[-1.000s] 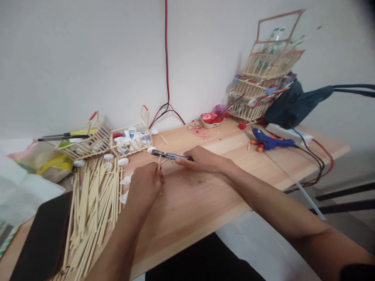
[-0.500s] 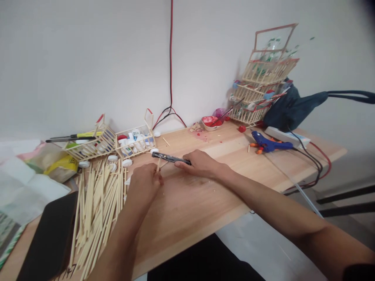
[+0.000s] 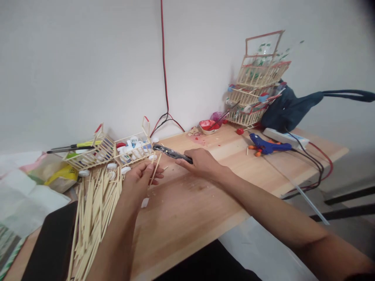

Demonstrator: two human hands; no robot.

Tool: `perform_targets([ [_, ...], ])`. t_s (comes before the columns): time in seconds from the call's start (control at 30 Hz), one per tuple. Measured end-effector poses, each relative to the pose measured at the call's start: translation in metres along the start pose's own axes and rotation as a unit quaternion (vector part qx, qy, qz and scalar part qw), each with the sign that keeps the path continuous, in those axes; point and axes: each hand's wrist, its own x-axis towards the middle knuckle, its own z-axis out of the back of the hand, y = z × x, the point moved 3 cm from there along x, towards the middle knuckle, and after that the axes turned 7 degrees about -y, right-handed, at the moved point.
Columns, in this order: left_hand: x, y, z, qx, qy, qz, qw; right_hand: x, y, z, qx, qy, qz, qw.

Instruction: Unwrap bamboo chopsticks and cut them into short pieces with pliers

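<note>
My left hand (image 3: 140, 180) pinches a thin wooden stick (image 3: 155, 168) that points up and to the right, just above the wooden table (image 3: 190, 199). My right hand (image 3: 202, 162) grips the handle of a dark cutter (image 3: 171, 153), whose tip points left toward two small stick baskets (image 3: 117, 146) holding bottle caps. A pile of loose wooden sticks (image 3: 96, 203) lies under and left of my left hand. Tool and stick are slightly apart.
A blue glue gun (image 3: 267, 146) and a white power strip (image 3: 285, 137) lie at the right rear. Stacked stick baskets (image 3: 258, 88), a dark bag (image 3: 288, 109) and a red paint dish (image 3: 208, 125) stand by the wall. A dark flat object (image 3: 48, 242) and plastic bags (image 3: 32, 183) sit left.
My left hand has lifted the stick off the table and tilted it; the cutter has risen and moved away from the stick. The view shifted slightly.
</note>
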Motion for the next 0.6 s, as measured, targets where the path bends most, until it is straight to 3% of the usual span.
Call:
perform_targets([
  [0.17,0.0006,0.0025,-0.006,-0.109,-0.017,0.043,0.993,-0.0023,0.0057,-0.0004,0.006,-0.036,0.03,0.999],
  [0.3,-0.0002,0.0016,-0.008,-0.141,-0.036,0.051,0.988,-0.0027,0.0069,-0.0011,0.024,-0.043,0.031,0.998],
  [0.43,0.0003,0.0027,-0.0067,-0.147,-0.051,0.047,0.987,-0.003,0.0065,-0.0008,0.042,-0.06,0.035,0.997],
  [0.6,0.0009,0.0029,-0.0021,-0.095,-0.079,-0.006,0.992,-0.0033,0.0059,-0.0005,0.065,-0.055,0.032,0.996],
])
